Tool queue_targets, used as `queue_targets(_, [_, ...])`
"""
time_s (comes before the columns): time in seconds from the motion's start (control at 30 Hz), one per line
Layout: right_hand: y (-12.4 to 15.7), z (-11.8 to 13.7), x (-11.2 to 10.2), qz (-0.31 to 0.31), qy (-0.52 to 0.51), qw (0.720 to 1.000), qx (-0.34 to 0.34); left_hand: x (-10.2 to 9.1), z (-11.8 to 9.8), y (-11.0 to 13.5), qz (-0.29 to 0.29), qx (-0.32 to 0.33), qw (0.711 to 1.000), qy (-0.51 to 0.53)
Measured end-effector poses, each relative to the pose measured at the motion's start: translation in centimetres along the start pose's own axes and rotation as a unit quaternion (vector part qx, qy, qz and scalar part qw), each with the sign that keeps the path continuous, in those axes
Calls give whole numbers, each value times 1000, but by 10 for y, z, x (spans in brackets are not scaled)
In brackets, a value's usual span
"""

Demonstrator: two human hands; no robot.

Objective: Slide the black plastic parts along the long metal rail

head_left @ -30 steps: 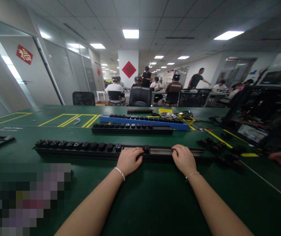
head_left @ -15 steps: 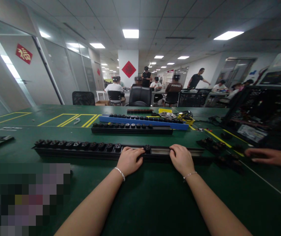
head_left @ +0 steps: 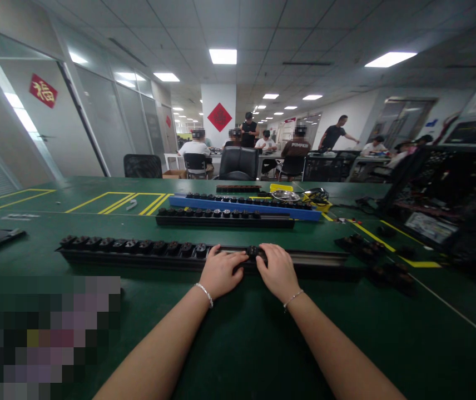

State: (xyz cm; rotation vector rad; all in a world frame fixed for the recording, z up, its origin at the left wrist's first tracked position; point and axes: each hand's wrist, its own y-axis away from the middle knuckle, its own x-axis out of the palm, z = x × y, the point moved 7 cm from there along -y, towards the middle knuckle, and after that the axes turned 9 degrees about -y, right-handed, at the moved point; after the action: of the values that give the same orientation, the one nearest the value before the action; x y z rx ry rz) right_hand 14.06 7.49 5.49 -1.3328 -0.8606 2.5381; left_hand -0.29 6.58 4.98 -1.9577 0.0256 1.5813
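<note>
A long black rail [head_left: 317,258] lies across the green table [head_left: 238,333] in front of me. Its left half carries a row of black knob-like parts [head_left: 129,244]. My left hand [head_left: 220,273] rests on the rail's middle with its fingers curled over the near edge. My right hand [head_left: 277,272] is close beside it, fingers bent over a single black part [head_left: 254,251] that sits on the rail between the two hands. The rail to the right of my right hand is bare.
A second black rail [head_left: 225,219] and a blue rail [head_left: 242,205], both with parts, lie farther back. Beyond are a metal bowl [head_left: 284,195], loose black parts [head_left: 361,247] at right, and a dark machine [head_left: 442,205]. Several people sit at far tables.
My right hand slid left along the rail and now sits at the single black part beside my left hand. Another person's hand at the right edge has left the view.
</note>
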Motion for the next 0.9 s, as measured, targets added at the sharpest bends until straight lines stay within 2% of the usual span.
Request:
queue_targets(0.1, [-3,-4,4,2,-5,999,41,0,0,-1,13,-1,1000,2])
queue_targets(0.3, [-7,-7,5,2,-12,997,79,-1,0,-1,14,0,1000,-14])
queue_targets(0.67, [-8,-6,7,-1,0,995,103,-1,0,-1,16,7,1000,-8])
queue_targets(0.9, [-6,-3,4,-37,4,995,91,-1,-2,0,5,16,1000,-6])
